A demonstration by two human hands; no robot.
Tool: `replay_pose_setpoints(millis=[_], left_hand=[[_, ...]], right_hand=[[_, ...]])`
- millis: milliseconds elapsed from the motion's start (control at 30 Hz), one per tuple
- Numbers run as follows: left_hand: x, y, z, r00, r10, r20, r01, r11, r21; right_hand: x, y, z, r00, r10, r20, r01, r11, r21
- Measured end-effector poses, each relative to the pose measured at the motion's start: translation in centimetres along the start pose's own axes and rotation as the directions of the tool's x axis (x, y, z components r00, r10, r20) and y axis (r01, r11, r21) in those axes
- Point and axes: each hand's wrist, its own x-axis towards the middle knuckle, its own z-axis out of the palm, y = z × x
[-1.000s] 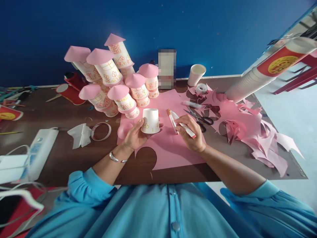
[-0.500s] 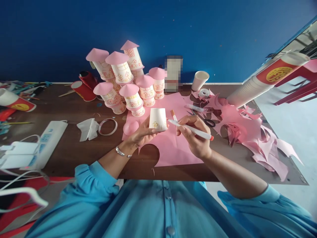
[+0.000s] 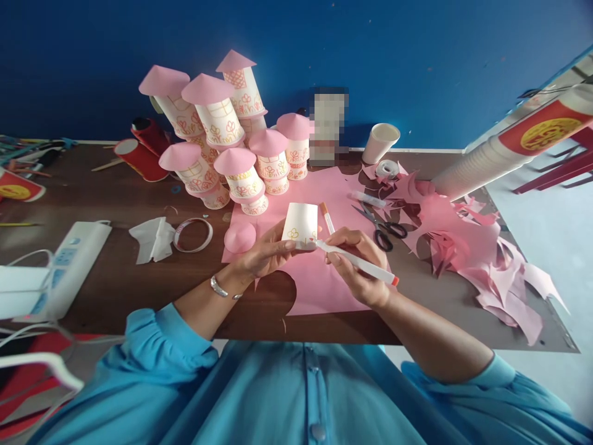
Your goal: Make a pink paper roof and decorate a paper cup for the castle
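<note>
Between the fingers of my left hand (image 3: pixel 266 252) is a white paper cup (image 3: pixel 300 221) with small flower drawings along its lower part. My right hand (image 3: pixel 359 266) is closed around a white marker (image 3: pixel 365 264) with a red-orange end, and its tip meets the cup's lower right side. Under both hands lies a sheet of pink paper (image 3: pixel 324 293) with a round piece cut from its front edge. Another marker with an orange cap (image 3: pixel 325 217) rests on the sheet just beyond the cup. A pink paper cone (image 3: pixel 239 237) sits near my left hand.
Several paper-cup towers (image 3: pixel 225 127) with pink cone roofs stand at the back. Scissors (image 3: pixel 383 232), a tape roll (image 3: pixel 193 235), pink scraps (image 3: pixel 467 238) and a tall stack of cups (image 3: pixel 486 164) are around the sheet. A power strip (image 3: pixel 76 266) lies left.
My right hand has brought the marker tip down onto the cup's lower right side, where a small red mark now shows. The whole view has shifted slightly.
</note>
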Motion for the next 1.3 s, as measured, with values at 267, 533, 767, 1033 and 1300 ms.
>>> replay_pose_setpoints(millis=[267,533,767,1033,1300], left_hand=[[0.5,0.2,-0.3,0.998,0.045,-0.038,-0.045,0.999,0.009],[0.8,0.8,-0.2,0.998,0.061,-0.011,-0.06,0.995,0.076],[0.6,0.2,-0.9,0.998,0.005,-0.057,0.001,0.995,0.104],[0.4,0.6,-0.4,0.998,0.021,-0.06,-0.015,0.995,0.1],[0.5,0.9,-0.1,0.997,0.04,-0.068,-0.032,0.992,0.121]], right_hand=[[3.6,1.8,0.9,0.987,0.149,0.062,-0.161,0.932,0.325],[3.8,3.6,1.8,0.985,0.149,0.083,-0.17,0.896,0.411],[3.1,2.0,0.1,0.999,-0.026,0.035,0.023,0.997,0.073],[3.2,1.2,0.2,0.924,-0.352,0.148,0.377,0.902,-0.211],[3.4,1.4,0.2,0.926,-0.343,0.159,0.374,0.893,-0.251]])
